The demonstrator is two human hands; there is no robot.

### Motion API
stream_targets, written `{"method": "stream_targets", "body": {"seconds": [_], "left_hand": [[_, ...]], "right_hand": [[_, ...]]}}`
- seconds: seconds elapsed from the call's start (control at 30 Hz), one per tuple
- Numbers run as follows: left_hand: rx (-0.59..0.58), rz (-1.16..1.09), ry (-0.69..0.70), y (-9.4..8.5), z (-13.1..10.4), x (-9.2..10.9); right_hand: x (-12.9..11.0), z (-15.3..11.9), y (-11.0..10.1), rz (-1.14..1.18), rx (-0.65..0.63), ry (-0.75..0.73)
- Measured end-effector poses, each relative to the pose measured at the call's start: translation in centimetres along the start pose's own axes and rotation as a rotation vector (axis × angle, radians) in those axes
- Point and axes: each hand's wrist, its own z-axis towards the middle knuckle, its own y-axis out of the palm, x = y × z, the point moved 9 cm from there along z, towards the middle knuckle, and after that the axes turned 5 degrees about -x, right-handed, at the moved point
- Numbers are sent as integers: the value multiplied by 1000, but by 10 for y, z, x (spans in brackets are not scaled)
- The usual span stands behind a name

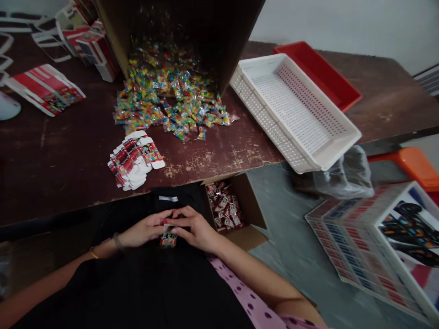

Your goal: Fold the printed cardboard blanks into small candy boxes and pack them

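Low in front of my body, at the lap, both hands meet around a small red printed box (168, 239). My left hand (148, 229) has its fingers closed on the upper left side of the box. My right hand (195, 230) pinches the top from the other side. Ahead on the table lies a fanned pile of flat printed cartons (135, 160). Behind it, small clear packets of colourful candy (178, 105) spill from a large cardboard box (235, 50) lying on its side.
The brown table (206, 160) holds a white basket (298, 109), a red tray (322, 75) and stacked cartons (48, 89). Below are an open box of filled packs (224, 205), a crate (370, 237) and an orange stool (418, 167).
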Motion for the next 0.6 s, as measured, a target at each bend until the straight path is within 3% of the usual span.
{"method": "stream_targets", "body": {"seconds": [0.07, 0.1, 0.17, 0.23, 0.27, 0.33, 0.43, 0.5, 0.6], "left_hand": [[20, 36, 19, -1, 3, 8], [53, 90, 33, -4, 5, 13], [114, 238, 64, -12, 7, 26], [124, 407, 50, -19, 5, 36], [111, 485, 17, -22, 3, 38], [46, 605, -91, -29, -6, 37], [-59, 682, -214, -37, -24, 35], [-5, 616, -159, -44, -29, 48], [155, 337, -58, -54, -23, 65]], "right_hand": [[3, 8, -12, -70, -88, -52], [8, 17, -28, -112, -95, -73], [28, 45, -84, -251, 42, -66], [50, 71, -165, -471, 386, 48], [59, 83, -194, -573, 461, 103], [72, 104, -220, -728, 419, 139], [78, 101, -203, -840, 311, 105], [76, 78, -171, -842, 326, 70], [69, 40, -119, -706, 353, 24]]}}
